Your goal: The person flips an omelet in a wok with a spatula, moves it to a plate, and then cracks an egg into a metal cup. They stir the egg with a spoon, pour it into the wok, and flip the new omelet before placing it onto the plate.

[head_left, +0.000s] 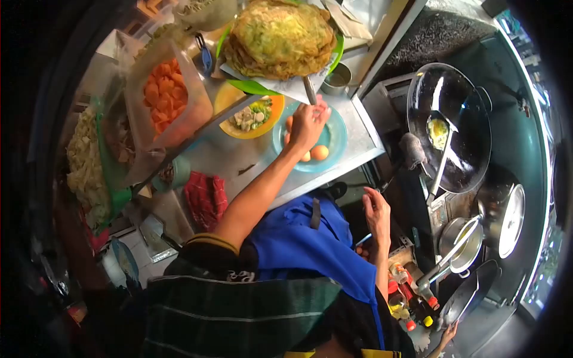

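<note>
My left hand (307,124) reaches over a light blue plate (335,132) of brown eggs (319,153) on the steel counter (239,156). Its fingers curl down around one egg. My right hand (377,210) hovers lower, over the dark gap between the counter and the stove. Its fingers are spread and it holds nothing. A blue apron (298,244) covers my front below both arms.
A black wok (471,95) on the right holds a frying egg (439,131) and a metal spatula (441,164). Pots (507,218), a ladle and sauce bottles (409,298) lie below it. On the counter are stacked omelettes (280,36), a yellow bowl (250,116), bagged orange slices (164,95), noodles (83,161) and a red cloth (206,197).
</note>
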`<control>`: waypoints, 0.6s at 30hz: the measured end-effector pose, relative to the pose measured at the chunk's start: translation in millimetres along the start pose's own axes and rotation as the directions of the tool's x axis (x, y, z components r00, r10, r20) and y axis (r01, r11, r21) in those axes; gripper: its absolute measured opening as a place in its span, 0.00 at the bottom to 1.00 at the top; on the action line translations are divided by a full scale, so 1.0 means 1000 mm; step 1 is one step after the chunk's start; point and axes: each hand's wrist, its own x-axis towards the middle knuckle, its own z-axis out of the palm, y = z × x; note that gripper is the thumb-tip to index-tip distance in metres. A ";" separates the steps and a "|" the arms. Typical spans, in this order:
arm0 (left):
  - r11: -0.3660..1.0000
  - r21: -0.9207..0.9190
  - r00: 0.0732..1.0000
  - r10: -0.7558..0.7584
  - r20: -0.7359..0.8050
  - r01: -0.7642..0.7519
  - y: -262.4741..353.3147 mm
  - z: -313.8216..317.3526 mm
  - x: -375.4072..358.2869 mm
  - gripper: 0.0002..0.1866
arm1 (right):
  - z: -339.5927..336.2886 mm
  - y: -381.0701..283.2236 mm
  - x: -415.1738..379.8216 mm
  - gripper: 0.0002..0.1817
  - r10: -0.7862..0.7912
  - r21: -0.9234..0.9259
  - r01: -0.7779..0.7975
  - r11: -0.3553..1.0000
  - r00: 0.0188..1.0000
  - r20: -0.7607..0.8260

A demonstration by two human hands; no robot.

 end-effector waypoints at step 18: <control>0.895 0.152 0.907 -0.422 -0.012 0.419 0.013 -0.129 -0.193 0.09 | 0.000 0.097 0.044 0.23 -0.225 -0.678 0.451 0.581 0.889 0.399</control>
